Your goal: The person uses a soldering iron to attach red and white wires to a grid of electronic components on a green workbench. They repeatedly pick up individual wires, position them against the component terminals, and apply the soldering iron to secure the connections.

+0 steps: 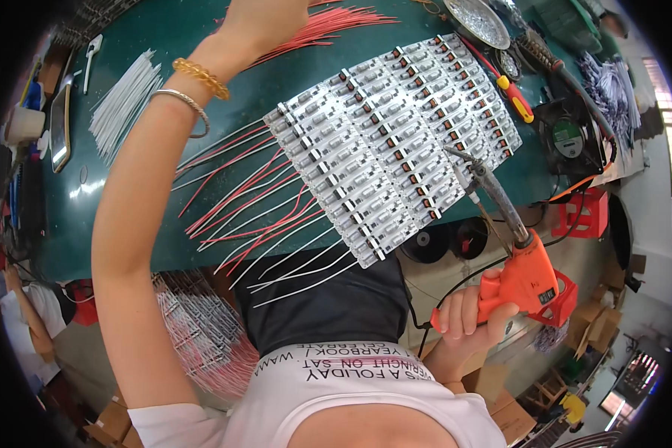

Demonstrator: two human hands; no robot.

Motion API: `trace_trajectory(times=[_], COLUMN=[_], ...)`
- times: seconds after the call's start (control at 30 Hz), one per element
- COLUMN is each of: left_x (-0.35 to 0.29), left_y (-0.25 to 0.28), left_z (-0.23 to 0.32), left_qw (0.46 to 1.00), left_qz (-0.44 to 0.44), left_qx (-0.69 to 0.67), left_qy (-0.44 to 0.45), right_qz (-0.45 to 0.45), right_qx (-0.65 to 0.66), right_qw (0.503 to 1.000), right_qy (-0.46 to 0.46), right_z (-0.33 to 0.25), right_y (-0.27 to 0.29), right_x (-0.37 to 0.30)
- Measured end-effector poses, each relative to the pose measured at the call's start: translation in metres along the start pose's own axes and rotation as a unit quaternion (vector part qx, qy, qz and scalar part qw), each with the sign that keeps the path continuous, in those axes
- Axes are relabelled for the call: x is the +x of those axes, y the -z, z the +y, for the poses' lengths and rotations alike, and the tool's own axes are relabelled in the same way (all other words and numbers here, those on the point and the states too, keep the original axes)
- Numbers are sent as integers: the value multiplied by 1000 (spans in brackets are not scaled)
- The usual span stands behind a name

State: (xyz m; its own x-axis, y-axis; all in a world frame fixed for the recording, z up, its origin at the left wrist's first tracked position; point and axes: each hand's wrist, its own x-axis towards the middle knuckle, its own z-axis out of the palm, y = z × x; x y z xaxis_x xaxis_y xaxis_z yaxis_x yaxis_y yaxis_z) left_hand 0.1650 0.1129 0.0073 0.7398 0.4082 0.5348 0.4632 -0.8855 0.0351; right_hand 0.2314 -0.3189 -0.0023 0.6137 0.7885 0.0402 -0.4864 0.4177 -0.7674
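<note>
Circuit-board panel (351, 160): one, silvery white, many rows of small components; lies aslant on the green table (63, 209), its lower corner reaching past the near edge. Thin red and white leads (254, 198) run from its left side.

Soldering gun (526, 280): one, orange; small dark label on the body, lettering too small to tell. Metal tip over the panel's right part; whether it touches, cannot tell.

Right hand (470, 321): fingers wrapped round the gun's handle.

Left hand (265, 26): over the loose red wires (343, 26); fingers cut off by the upper edge, so cannot tell whether spread or pinching.

White wires (125, 104): one loose bundle, left of the left forearm.

Screwdriver (517, 101): red and yellow handle, just beside the panel's right edge.

Fan (575, 138): black, round green label with pale print.

Shirt (366, 373): white, several lines of capital lettering, dark and red, upside down in view.
</note>
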Motion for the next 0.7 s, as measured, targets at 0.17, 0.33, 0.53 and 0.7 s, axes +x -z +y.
trace_trajectory(times=[0.17,0.33,0.53,0.7], left_x=[-12,-39,-30,-50], left_y=[25,50,110,83], left_z=[-1,-11,11,21], left_qw=[995,998,956,933], left_qz=[34,-25,-249,-273], left_qx=[-93,-34,145,198], left_qy=[-28,-57,-49,-125], right_qz=[5,-10,-38,-53], right_qx=[47,79,69,60], right_qw=[997,995,994,995], right_qy=[-68,-66,-73,-56], right_z=[-5,0,3,9], right_y=[4,8,10,-3], right_x=[-4,-7,-7,-5])
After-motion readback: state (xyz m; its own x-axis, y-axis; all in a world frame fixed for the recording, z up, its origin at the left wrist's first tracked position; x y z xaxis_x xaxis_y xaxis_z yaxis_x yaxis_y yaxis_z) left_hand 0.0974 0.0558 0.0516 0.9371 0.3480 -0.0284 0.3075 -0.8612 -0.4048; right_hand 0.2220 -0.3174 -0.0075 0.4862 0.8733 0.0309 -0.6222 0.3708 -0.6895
